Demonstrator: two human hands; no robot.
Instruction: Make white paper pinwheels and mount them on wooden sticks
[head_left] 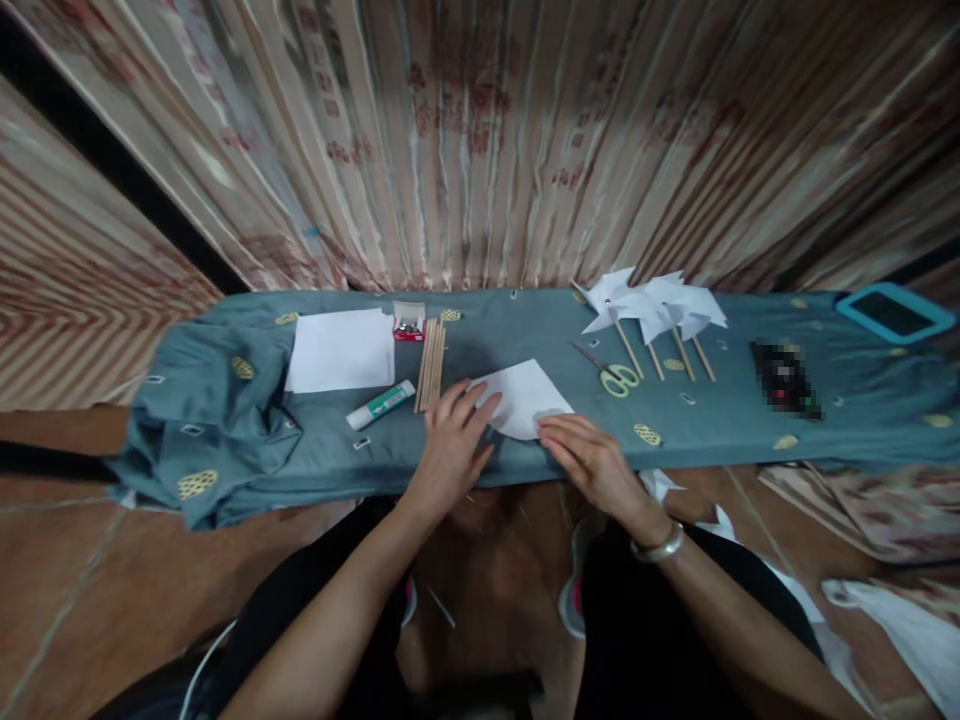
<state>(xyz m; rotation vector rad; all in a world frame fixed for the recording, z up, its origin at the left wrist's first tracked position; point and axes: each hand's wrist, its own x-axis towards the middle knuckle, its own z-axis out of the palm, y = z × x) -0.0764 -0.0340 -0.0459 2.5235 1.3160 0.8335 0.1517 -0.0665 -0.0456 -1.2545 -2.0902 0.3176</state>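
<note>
Both forearms reach up from the bottom edge toward a low bench draped in a blue-grey cloth [225, 420]. At the far left of the bench the cloth bunches into folds. Next comes a stack of white paper [341, 350], with a glue stick [380, 404] lying just below its right corner and a small red box of pins [409, 322] beside its upper corner. A bundle of wooden sticks [430, 364] lies right of the glue stick. The left hand [452, 440] rests flat with fingers spread, pressing the left edge of a folded white sheet [525, 398]. The right hand [589, 458], a bracelet [658, 547] on its wrist, lies flat on the sheet's lower right corner, gripping nothing. Further right lie green-handled scissors [611, 373], then white paper pinwheels [656, 305] on sticks, and a blue-framed tablet [894, 313] at the far end.
</note>
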